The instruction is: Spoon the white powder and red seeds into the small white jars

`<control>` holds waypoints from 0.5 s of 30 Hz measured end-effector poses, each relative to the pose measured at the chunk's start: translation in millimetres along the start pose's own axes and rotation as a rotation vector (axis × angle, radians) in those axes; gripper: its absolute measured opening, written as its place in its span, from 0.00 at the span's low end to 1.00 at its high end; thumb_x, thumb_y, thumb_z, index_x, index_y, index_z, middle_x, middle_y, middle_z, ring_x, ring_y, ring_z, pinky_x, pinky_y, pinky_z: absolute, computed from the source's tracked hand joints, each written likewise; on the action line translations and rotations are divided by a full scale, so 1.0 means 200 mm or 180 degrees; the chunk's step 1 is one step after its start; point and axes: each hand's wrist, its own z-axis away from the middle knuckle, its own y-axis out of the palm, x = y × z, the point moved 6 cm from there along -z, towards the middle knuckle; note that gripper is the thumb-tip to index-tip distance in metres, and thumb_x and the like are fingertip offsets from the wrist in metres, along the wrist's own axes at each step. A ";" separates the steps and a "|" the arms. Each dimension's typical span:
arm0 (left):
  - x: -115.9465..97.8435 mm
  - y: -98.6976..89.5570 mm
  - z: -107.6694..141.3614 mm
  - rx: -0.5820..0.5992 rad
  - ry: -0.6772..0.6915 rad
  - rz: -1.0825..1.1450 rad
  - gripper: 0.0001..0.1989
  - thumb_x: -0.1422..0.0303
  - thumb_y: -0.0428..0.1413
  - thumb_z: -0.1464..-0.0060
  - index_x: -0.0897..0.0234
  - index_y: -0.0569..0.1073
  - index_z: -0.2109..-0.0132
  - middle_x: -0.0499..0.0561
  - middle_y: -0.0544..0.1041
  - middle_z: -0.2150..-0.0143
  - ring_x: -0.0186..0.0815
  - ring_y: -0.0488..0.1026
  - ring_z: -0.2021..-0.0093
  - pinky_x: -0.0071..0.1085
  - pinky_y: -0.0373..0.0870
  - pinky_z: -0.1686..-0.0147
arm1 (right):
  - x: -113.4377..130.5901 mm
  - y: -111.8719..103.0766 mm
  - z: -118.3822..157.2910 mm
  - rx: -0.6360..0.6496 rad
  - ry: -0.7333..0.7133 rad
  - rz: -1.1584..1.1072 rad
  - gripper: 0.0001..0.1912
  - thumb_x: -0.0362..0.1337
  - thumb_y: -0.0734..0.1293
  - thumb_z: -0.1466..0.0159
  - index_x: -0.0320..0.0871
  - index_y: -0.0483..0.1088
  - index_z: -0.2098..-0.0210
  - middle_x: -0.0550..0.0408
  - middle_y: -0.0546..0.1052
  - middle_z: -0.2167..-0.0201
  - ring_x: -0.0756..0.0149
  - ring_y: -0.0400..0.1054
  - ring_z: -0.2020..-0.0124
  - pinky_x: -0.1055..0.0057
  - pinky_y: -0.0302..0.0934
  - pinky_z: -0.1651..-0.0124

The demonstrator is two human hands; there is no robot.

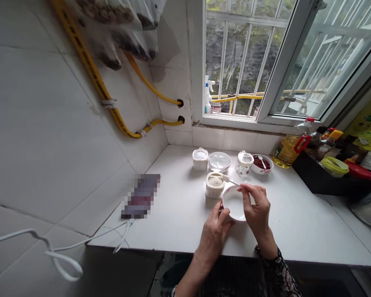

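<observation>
A white spoon [231, 180] is being pinched by the right grip [256, 208] at a powder jar [214, 186], while a white bowl [234, 205] is being clamped by the left grip [213, 236].

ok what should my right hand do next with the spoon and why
I'd probably lower the white spoon into the open jar of pale powder and scoop, since your right hand has its tip at the jar's rim and your left hand holds the white bowl right beside it.
</observation>
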 end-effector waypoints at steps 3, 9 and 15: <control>-0.01 -0.01 0.00 -0.0032 0.0082 -0.0070 0.14 0.76 0.56 0.40 0.61 0.66 0.49 0.67 0.70 0.40 0.48 0.78 0.47 0.40 0.80 0.54 | -0.07 -0.09 0.07 -0.0053 0.0674 -0.0173 0.06 0.33 0.65 0.31 0.46 0.74 0.57 0.54 0.81 0.68 0.59 0.75 0.63 0.62 0.67 0.58; -0.03 -0.03 0.00 -0.0071 0.0267 -0.0082 0.07 0.73 0.54 0.37 0.62 0.68 0.51 0.69 0.70 0.40 0.47 0.77 0.46 0.37 0.79 0.53 | -0.13 -0.24 0.21 0.0276 0.0880 0.0099 0.05 0.35 0.65 0.31 0.46 0.73 0.57 0.55 0.81 0.68 0.60 0.75 0.64 0.63 0.68 0.59; -0.06 -0.03 0.01 -0.0033 0.0540 -0.0029 0.08 0.74 0.53 0.36 0.63 0.69 0.50 0.68 0.68 0.37 0.48 0.73 0.40 0.38 0.78 0.49 | -0.07 -0.20 0.21 0.0367 -0.0059 0.0854 0.10 0.27 0.62 0.32 0.44 0.73 0.57 0.52 0.81 0.69 0.59 0.72 0.66 0.60 0.64 0.57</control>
